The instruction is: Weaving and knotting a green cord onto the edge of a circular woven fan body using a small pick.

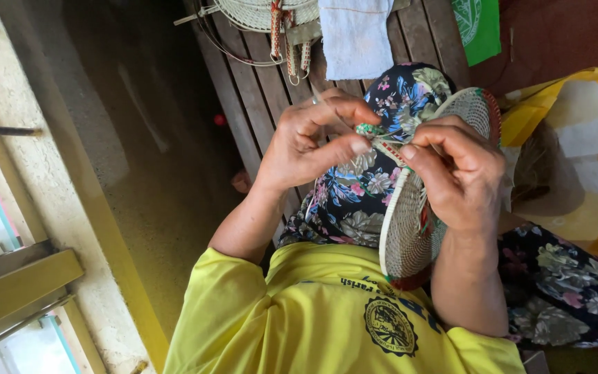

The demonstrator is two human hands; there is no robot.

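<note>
A round woven fan-like disc point(410, 228) of pale fibre with a red and green rim stands on edge over my lap. My right hand point(461, 173) grips its upper part, fingers curled over the weave. My left hand point(313, 138) pinches a thin green and pale strand point(369, 131) at the disc's rim, thumb against forefinger; a ring shows on one finger. Both hands meet at the rim, almost touching. Under them lies my floral dark trouser knee point(375, 187), and my yellow shirt point(327, 312) fills the lower frame.
A wooden slatted bench point(257, 90) runs ahead, carrying another woven disc point(257, 12) with coloured straps, a white cloth point(354, 34) and a green bag point(477, 24). A yellow and white sack point(569, 152) lies at right. A wall and window frame point(22, 277) stand at left.
</note>
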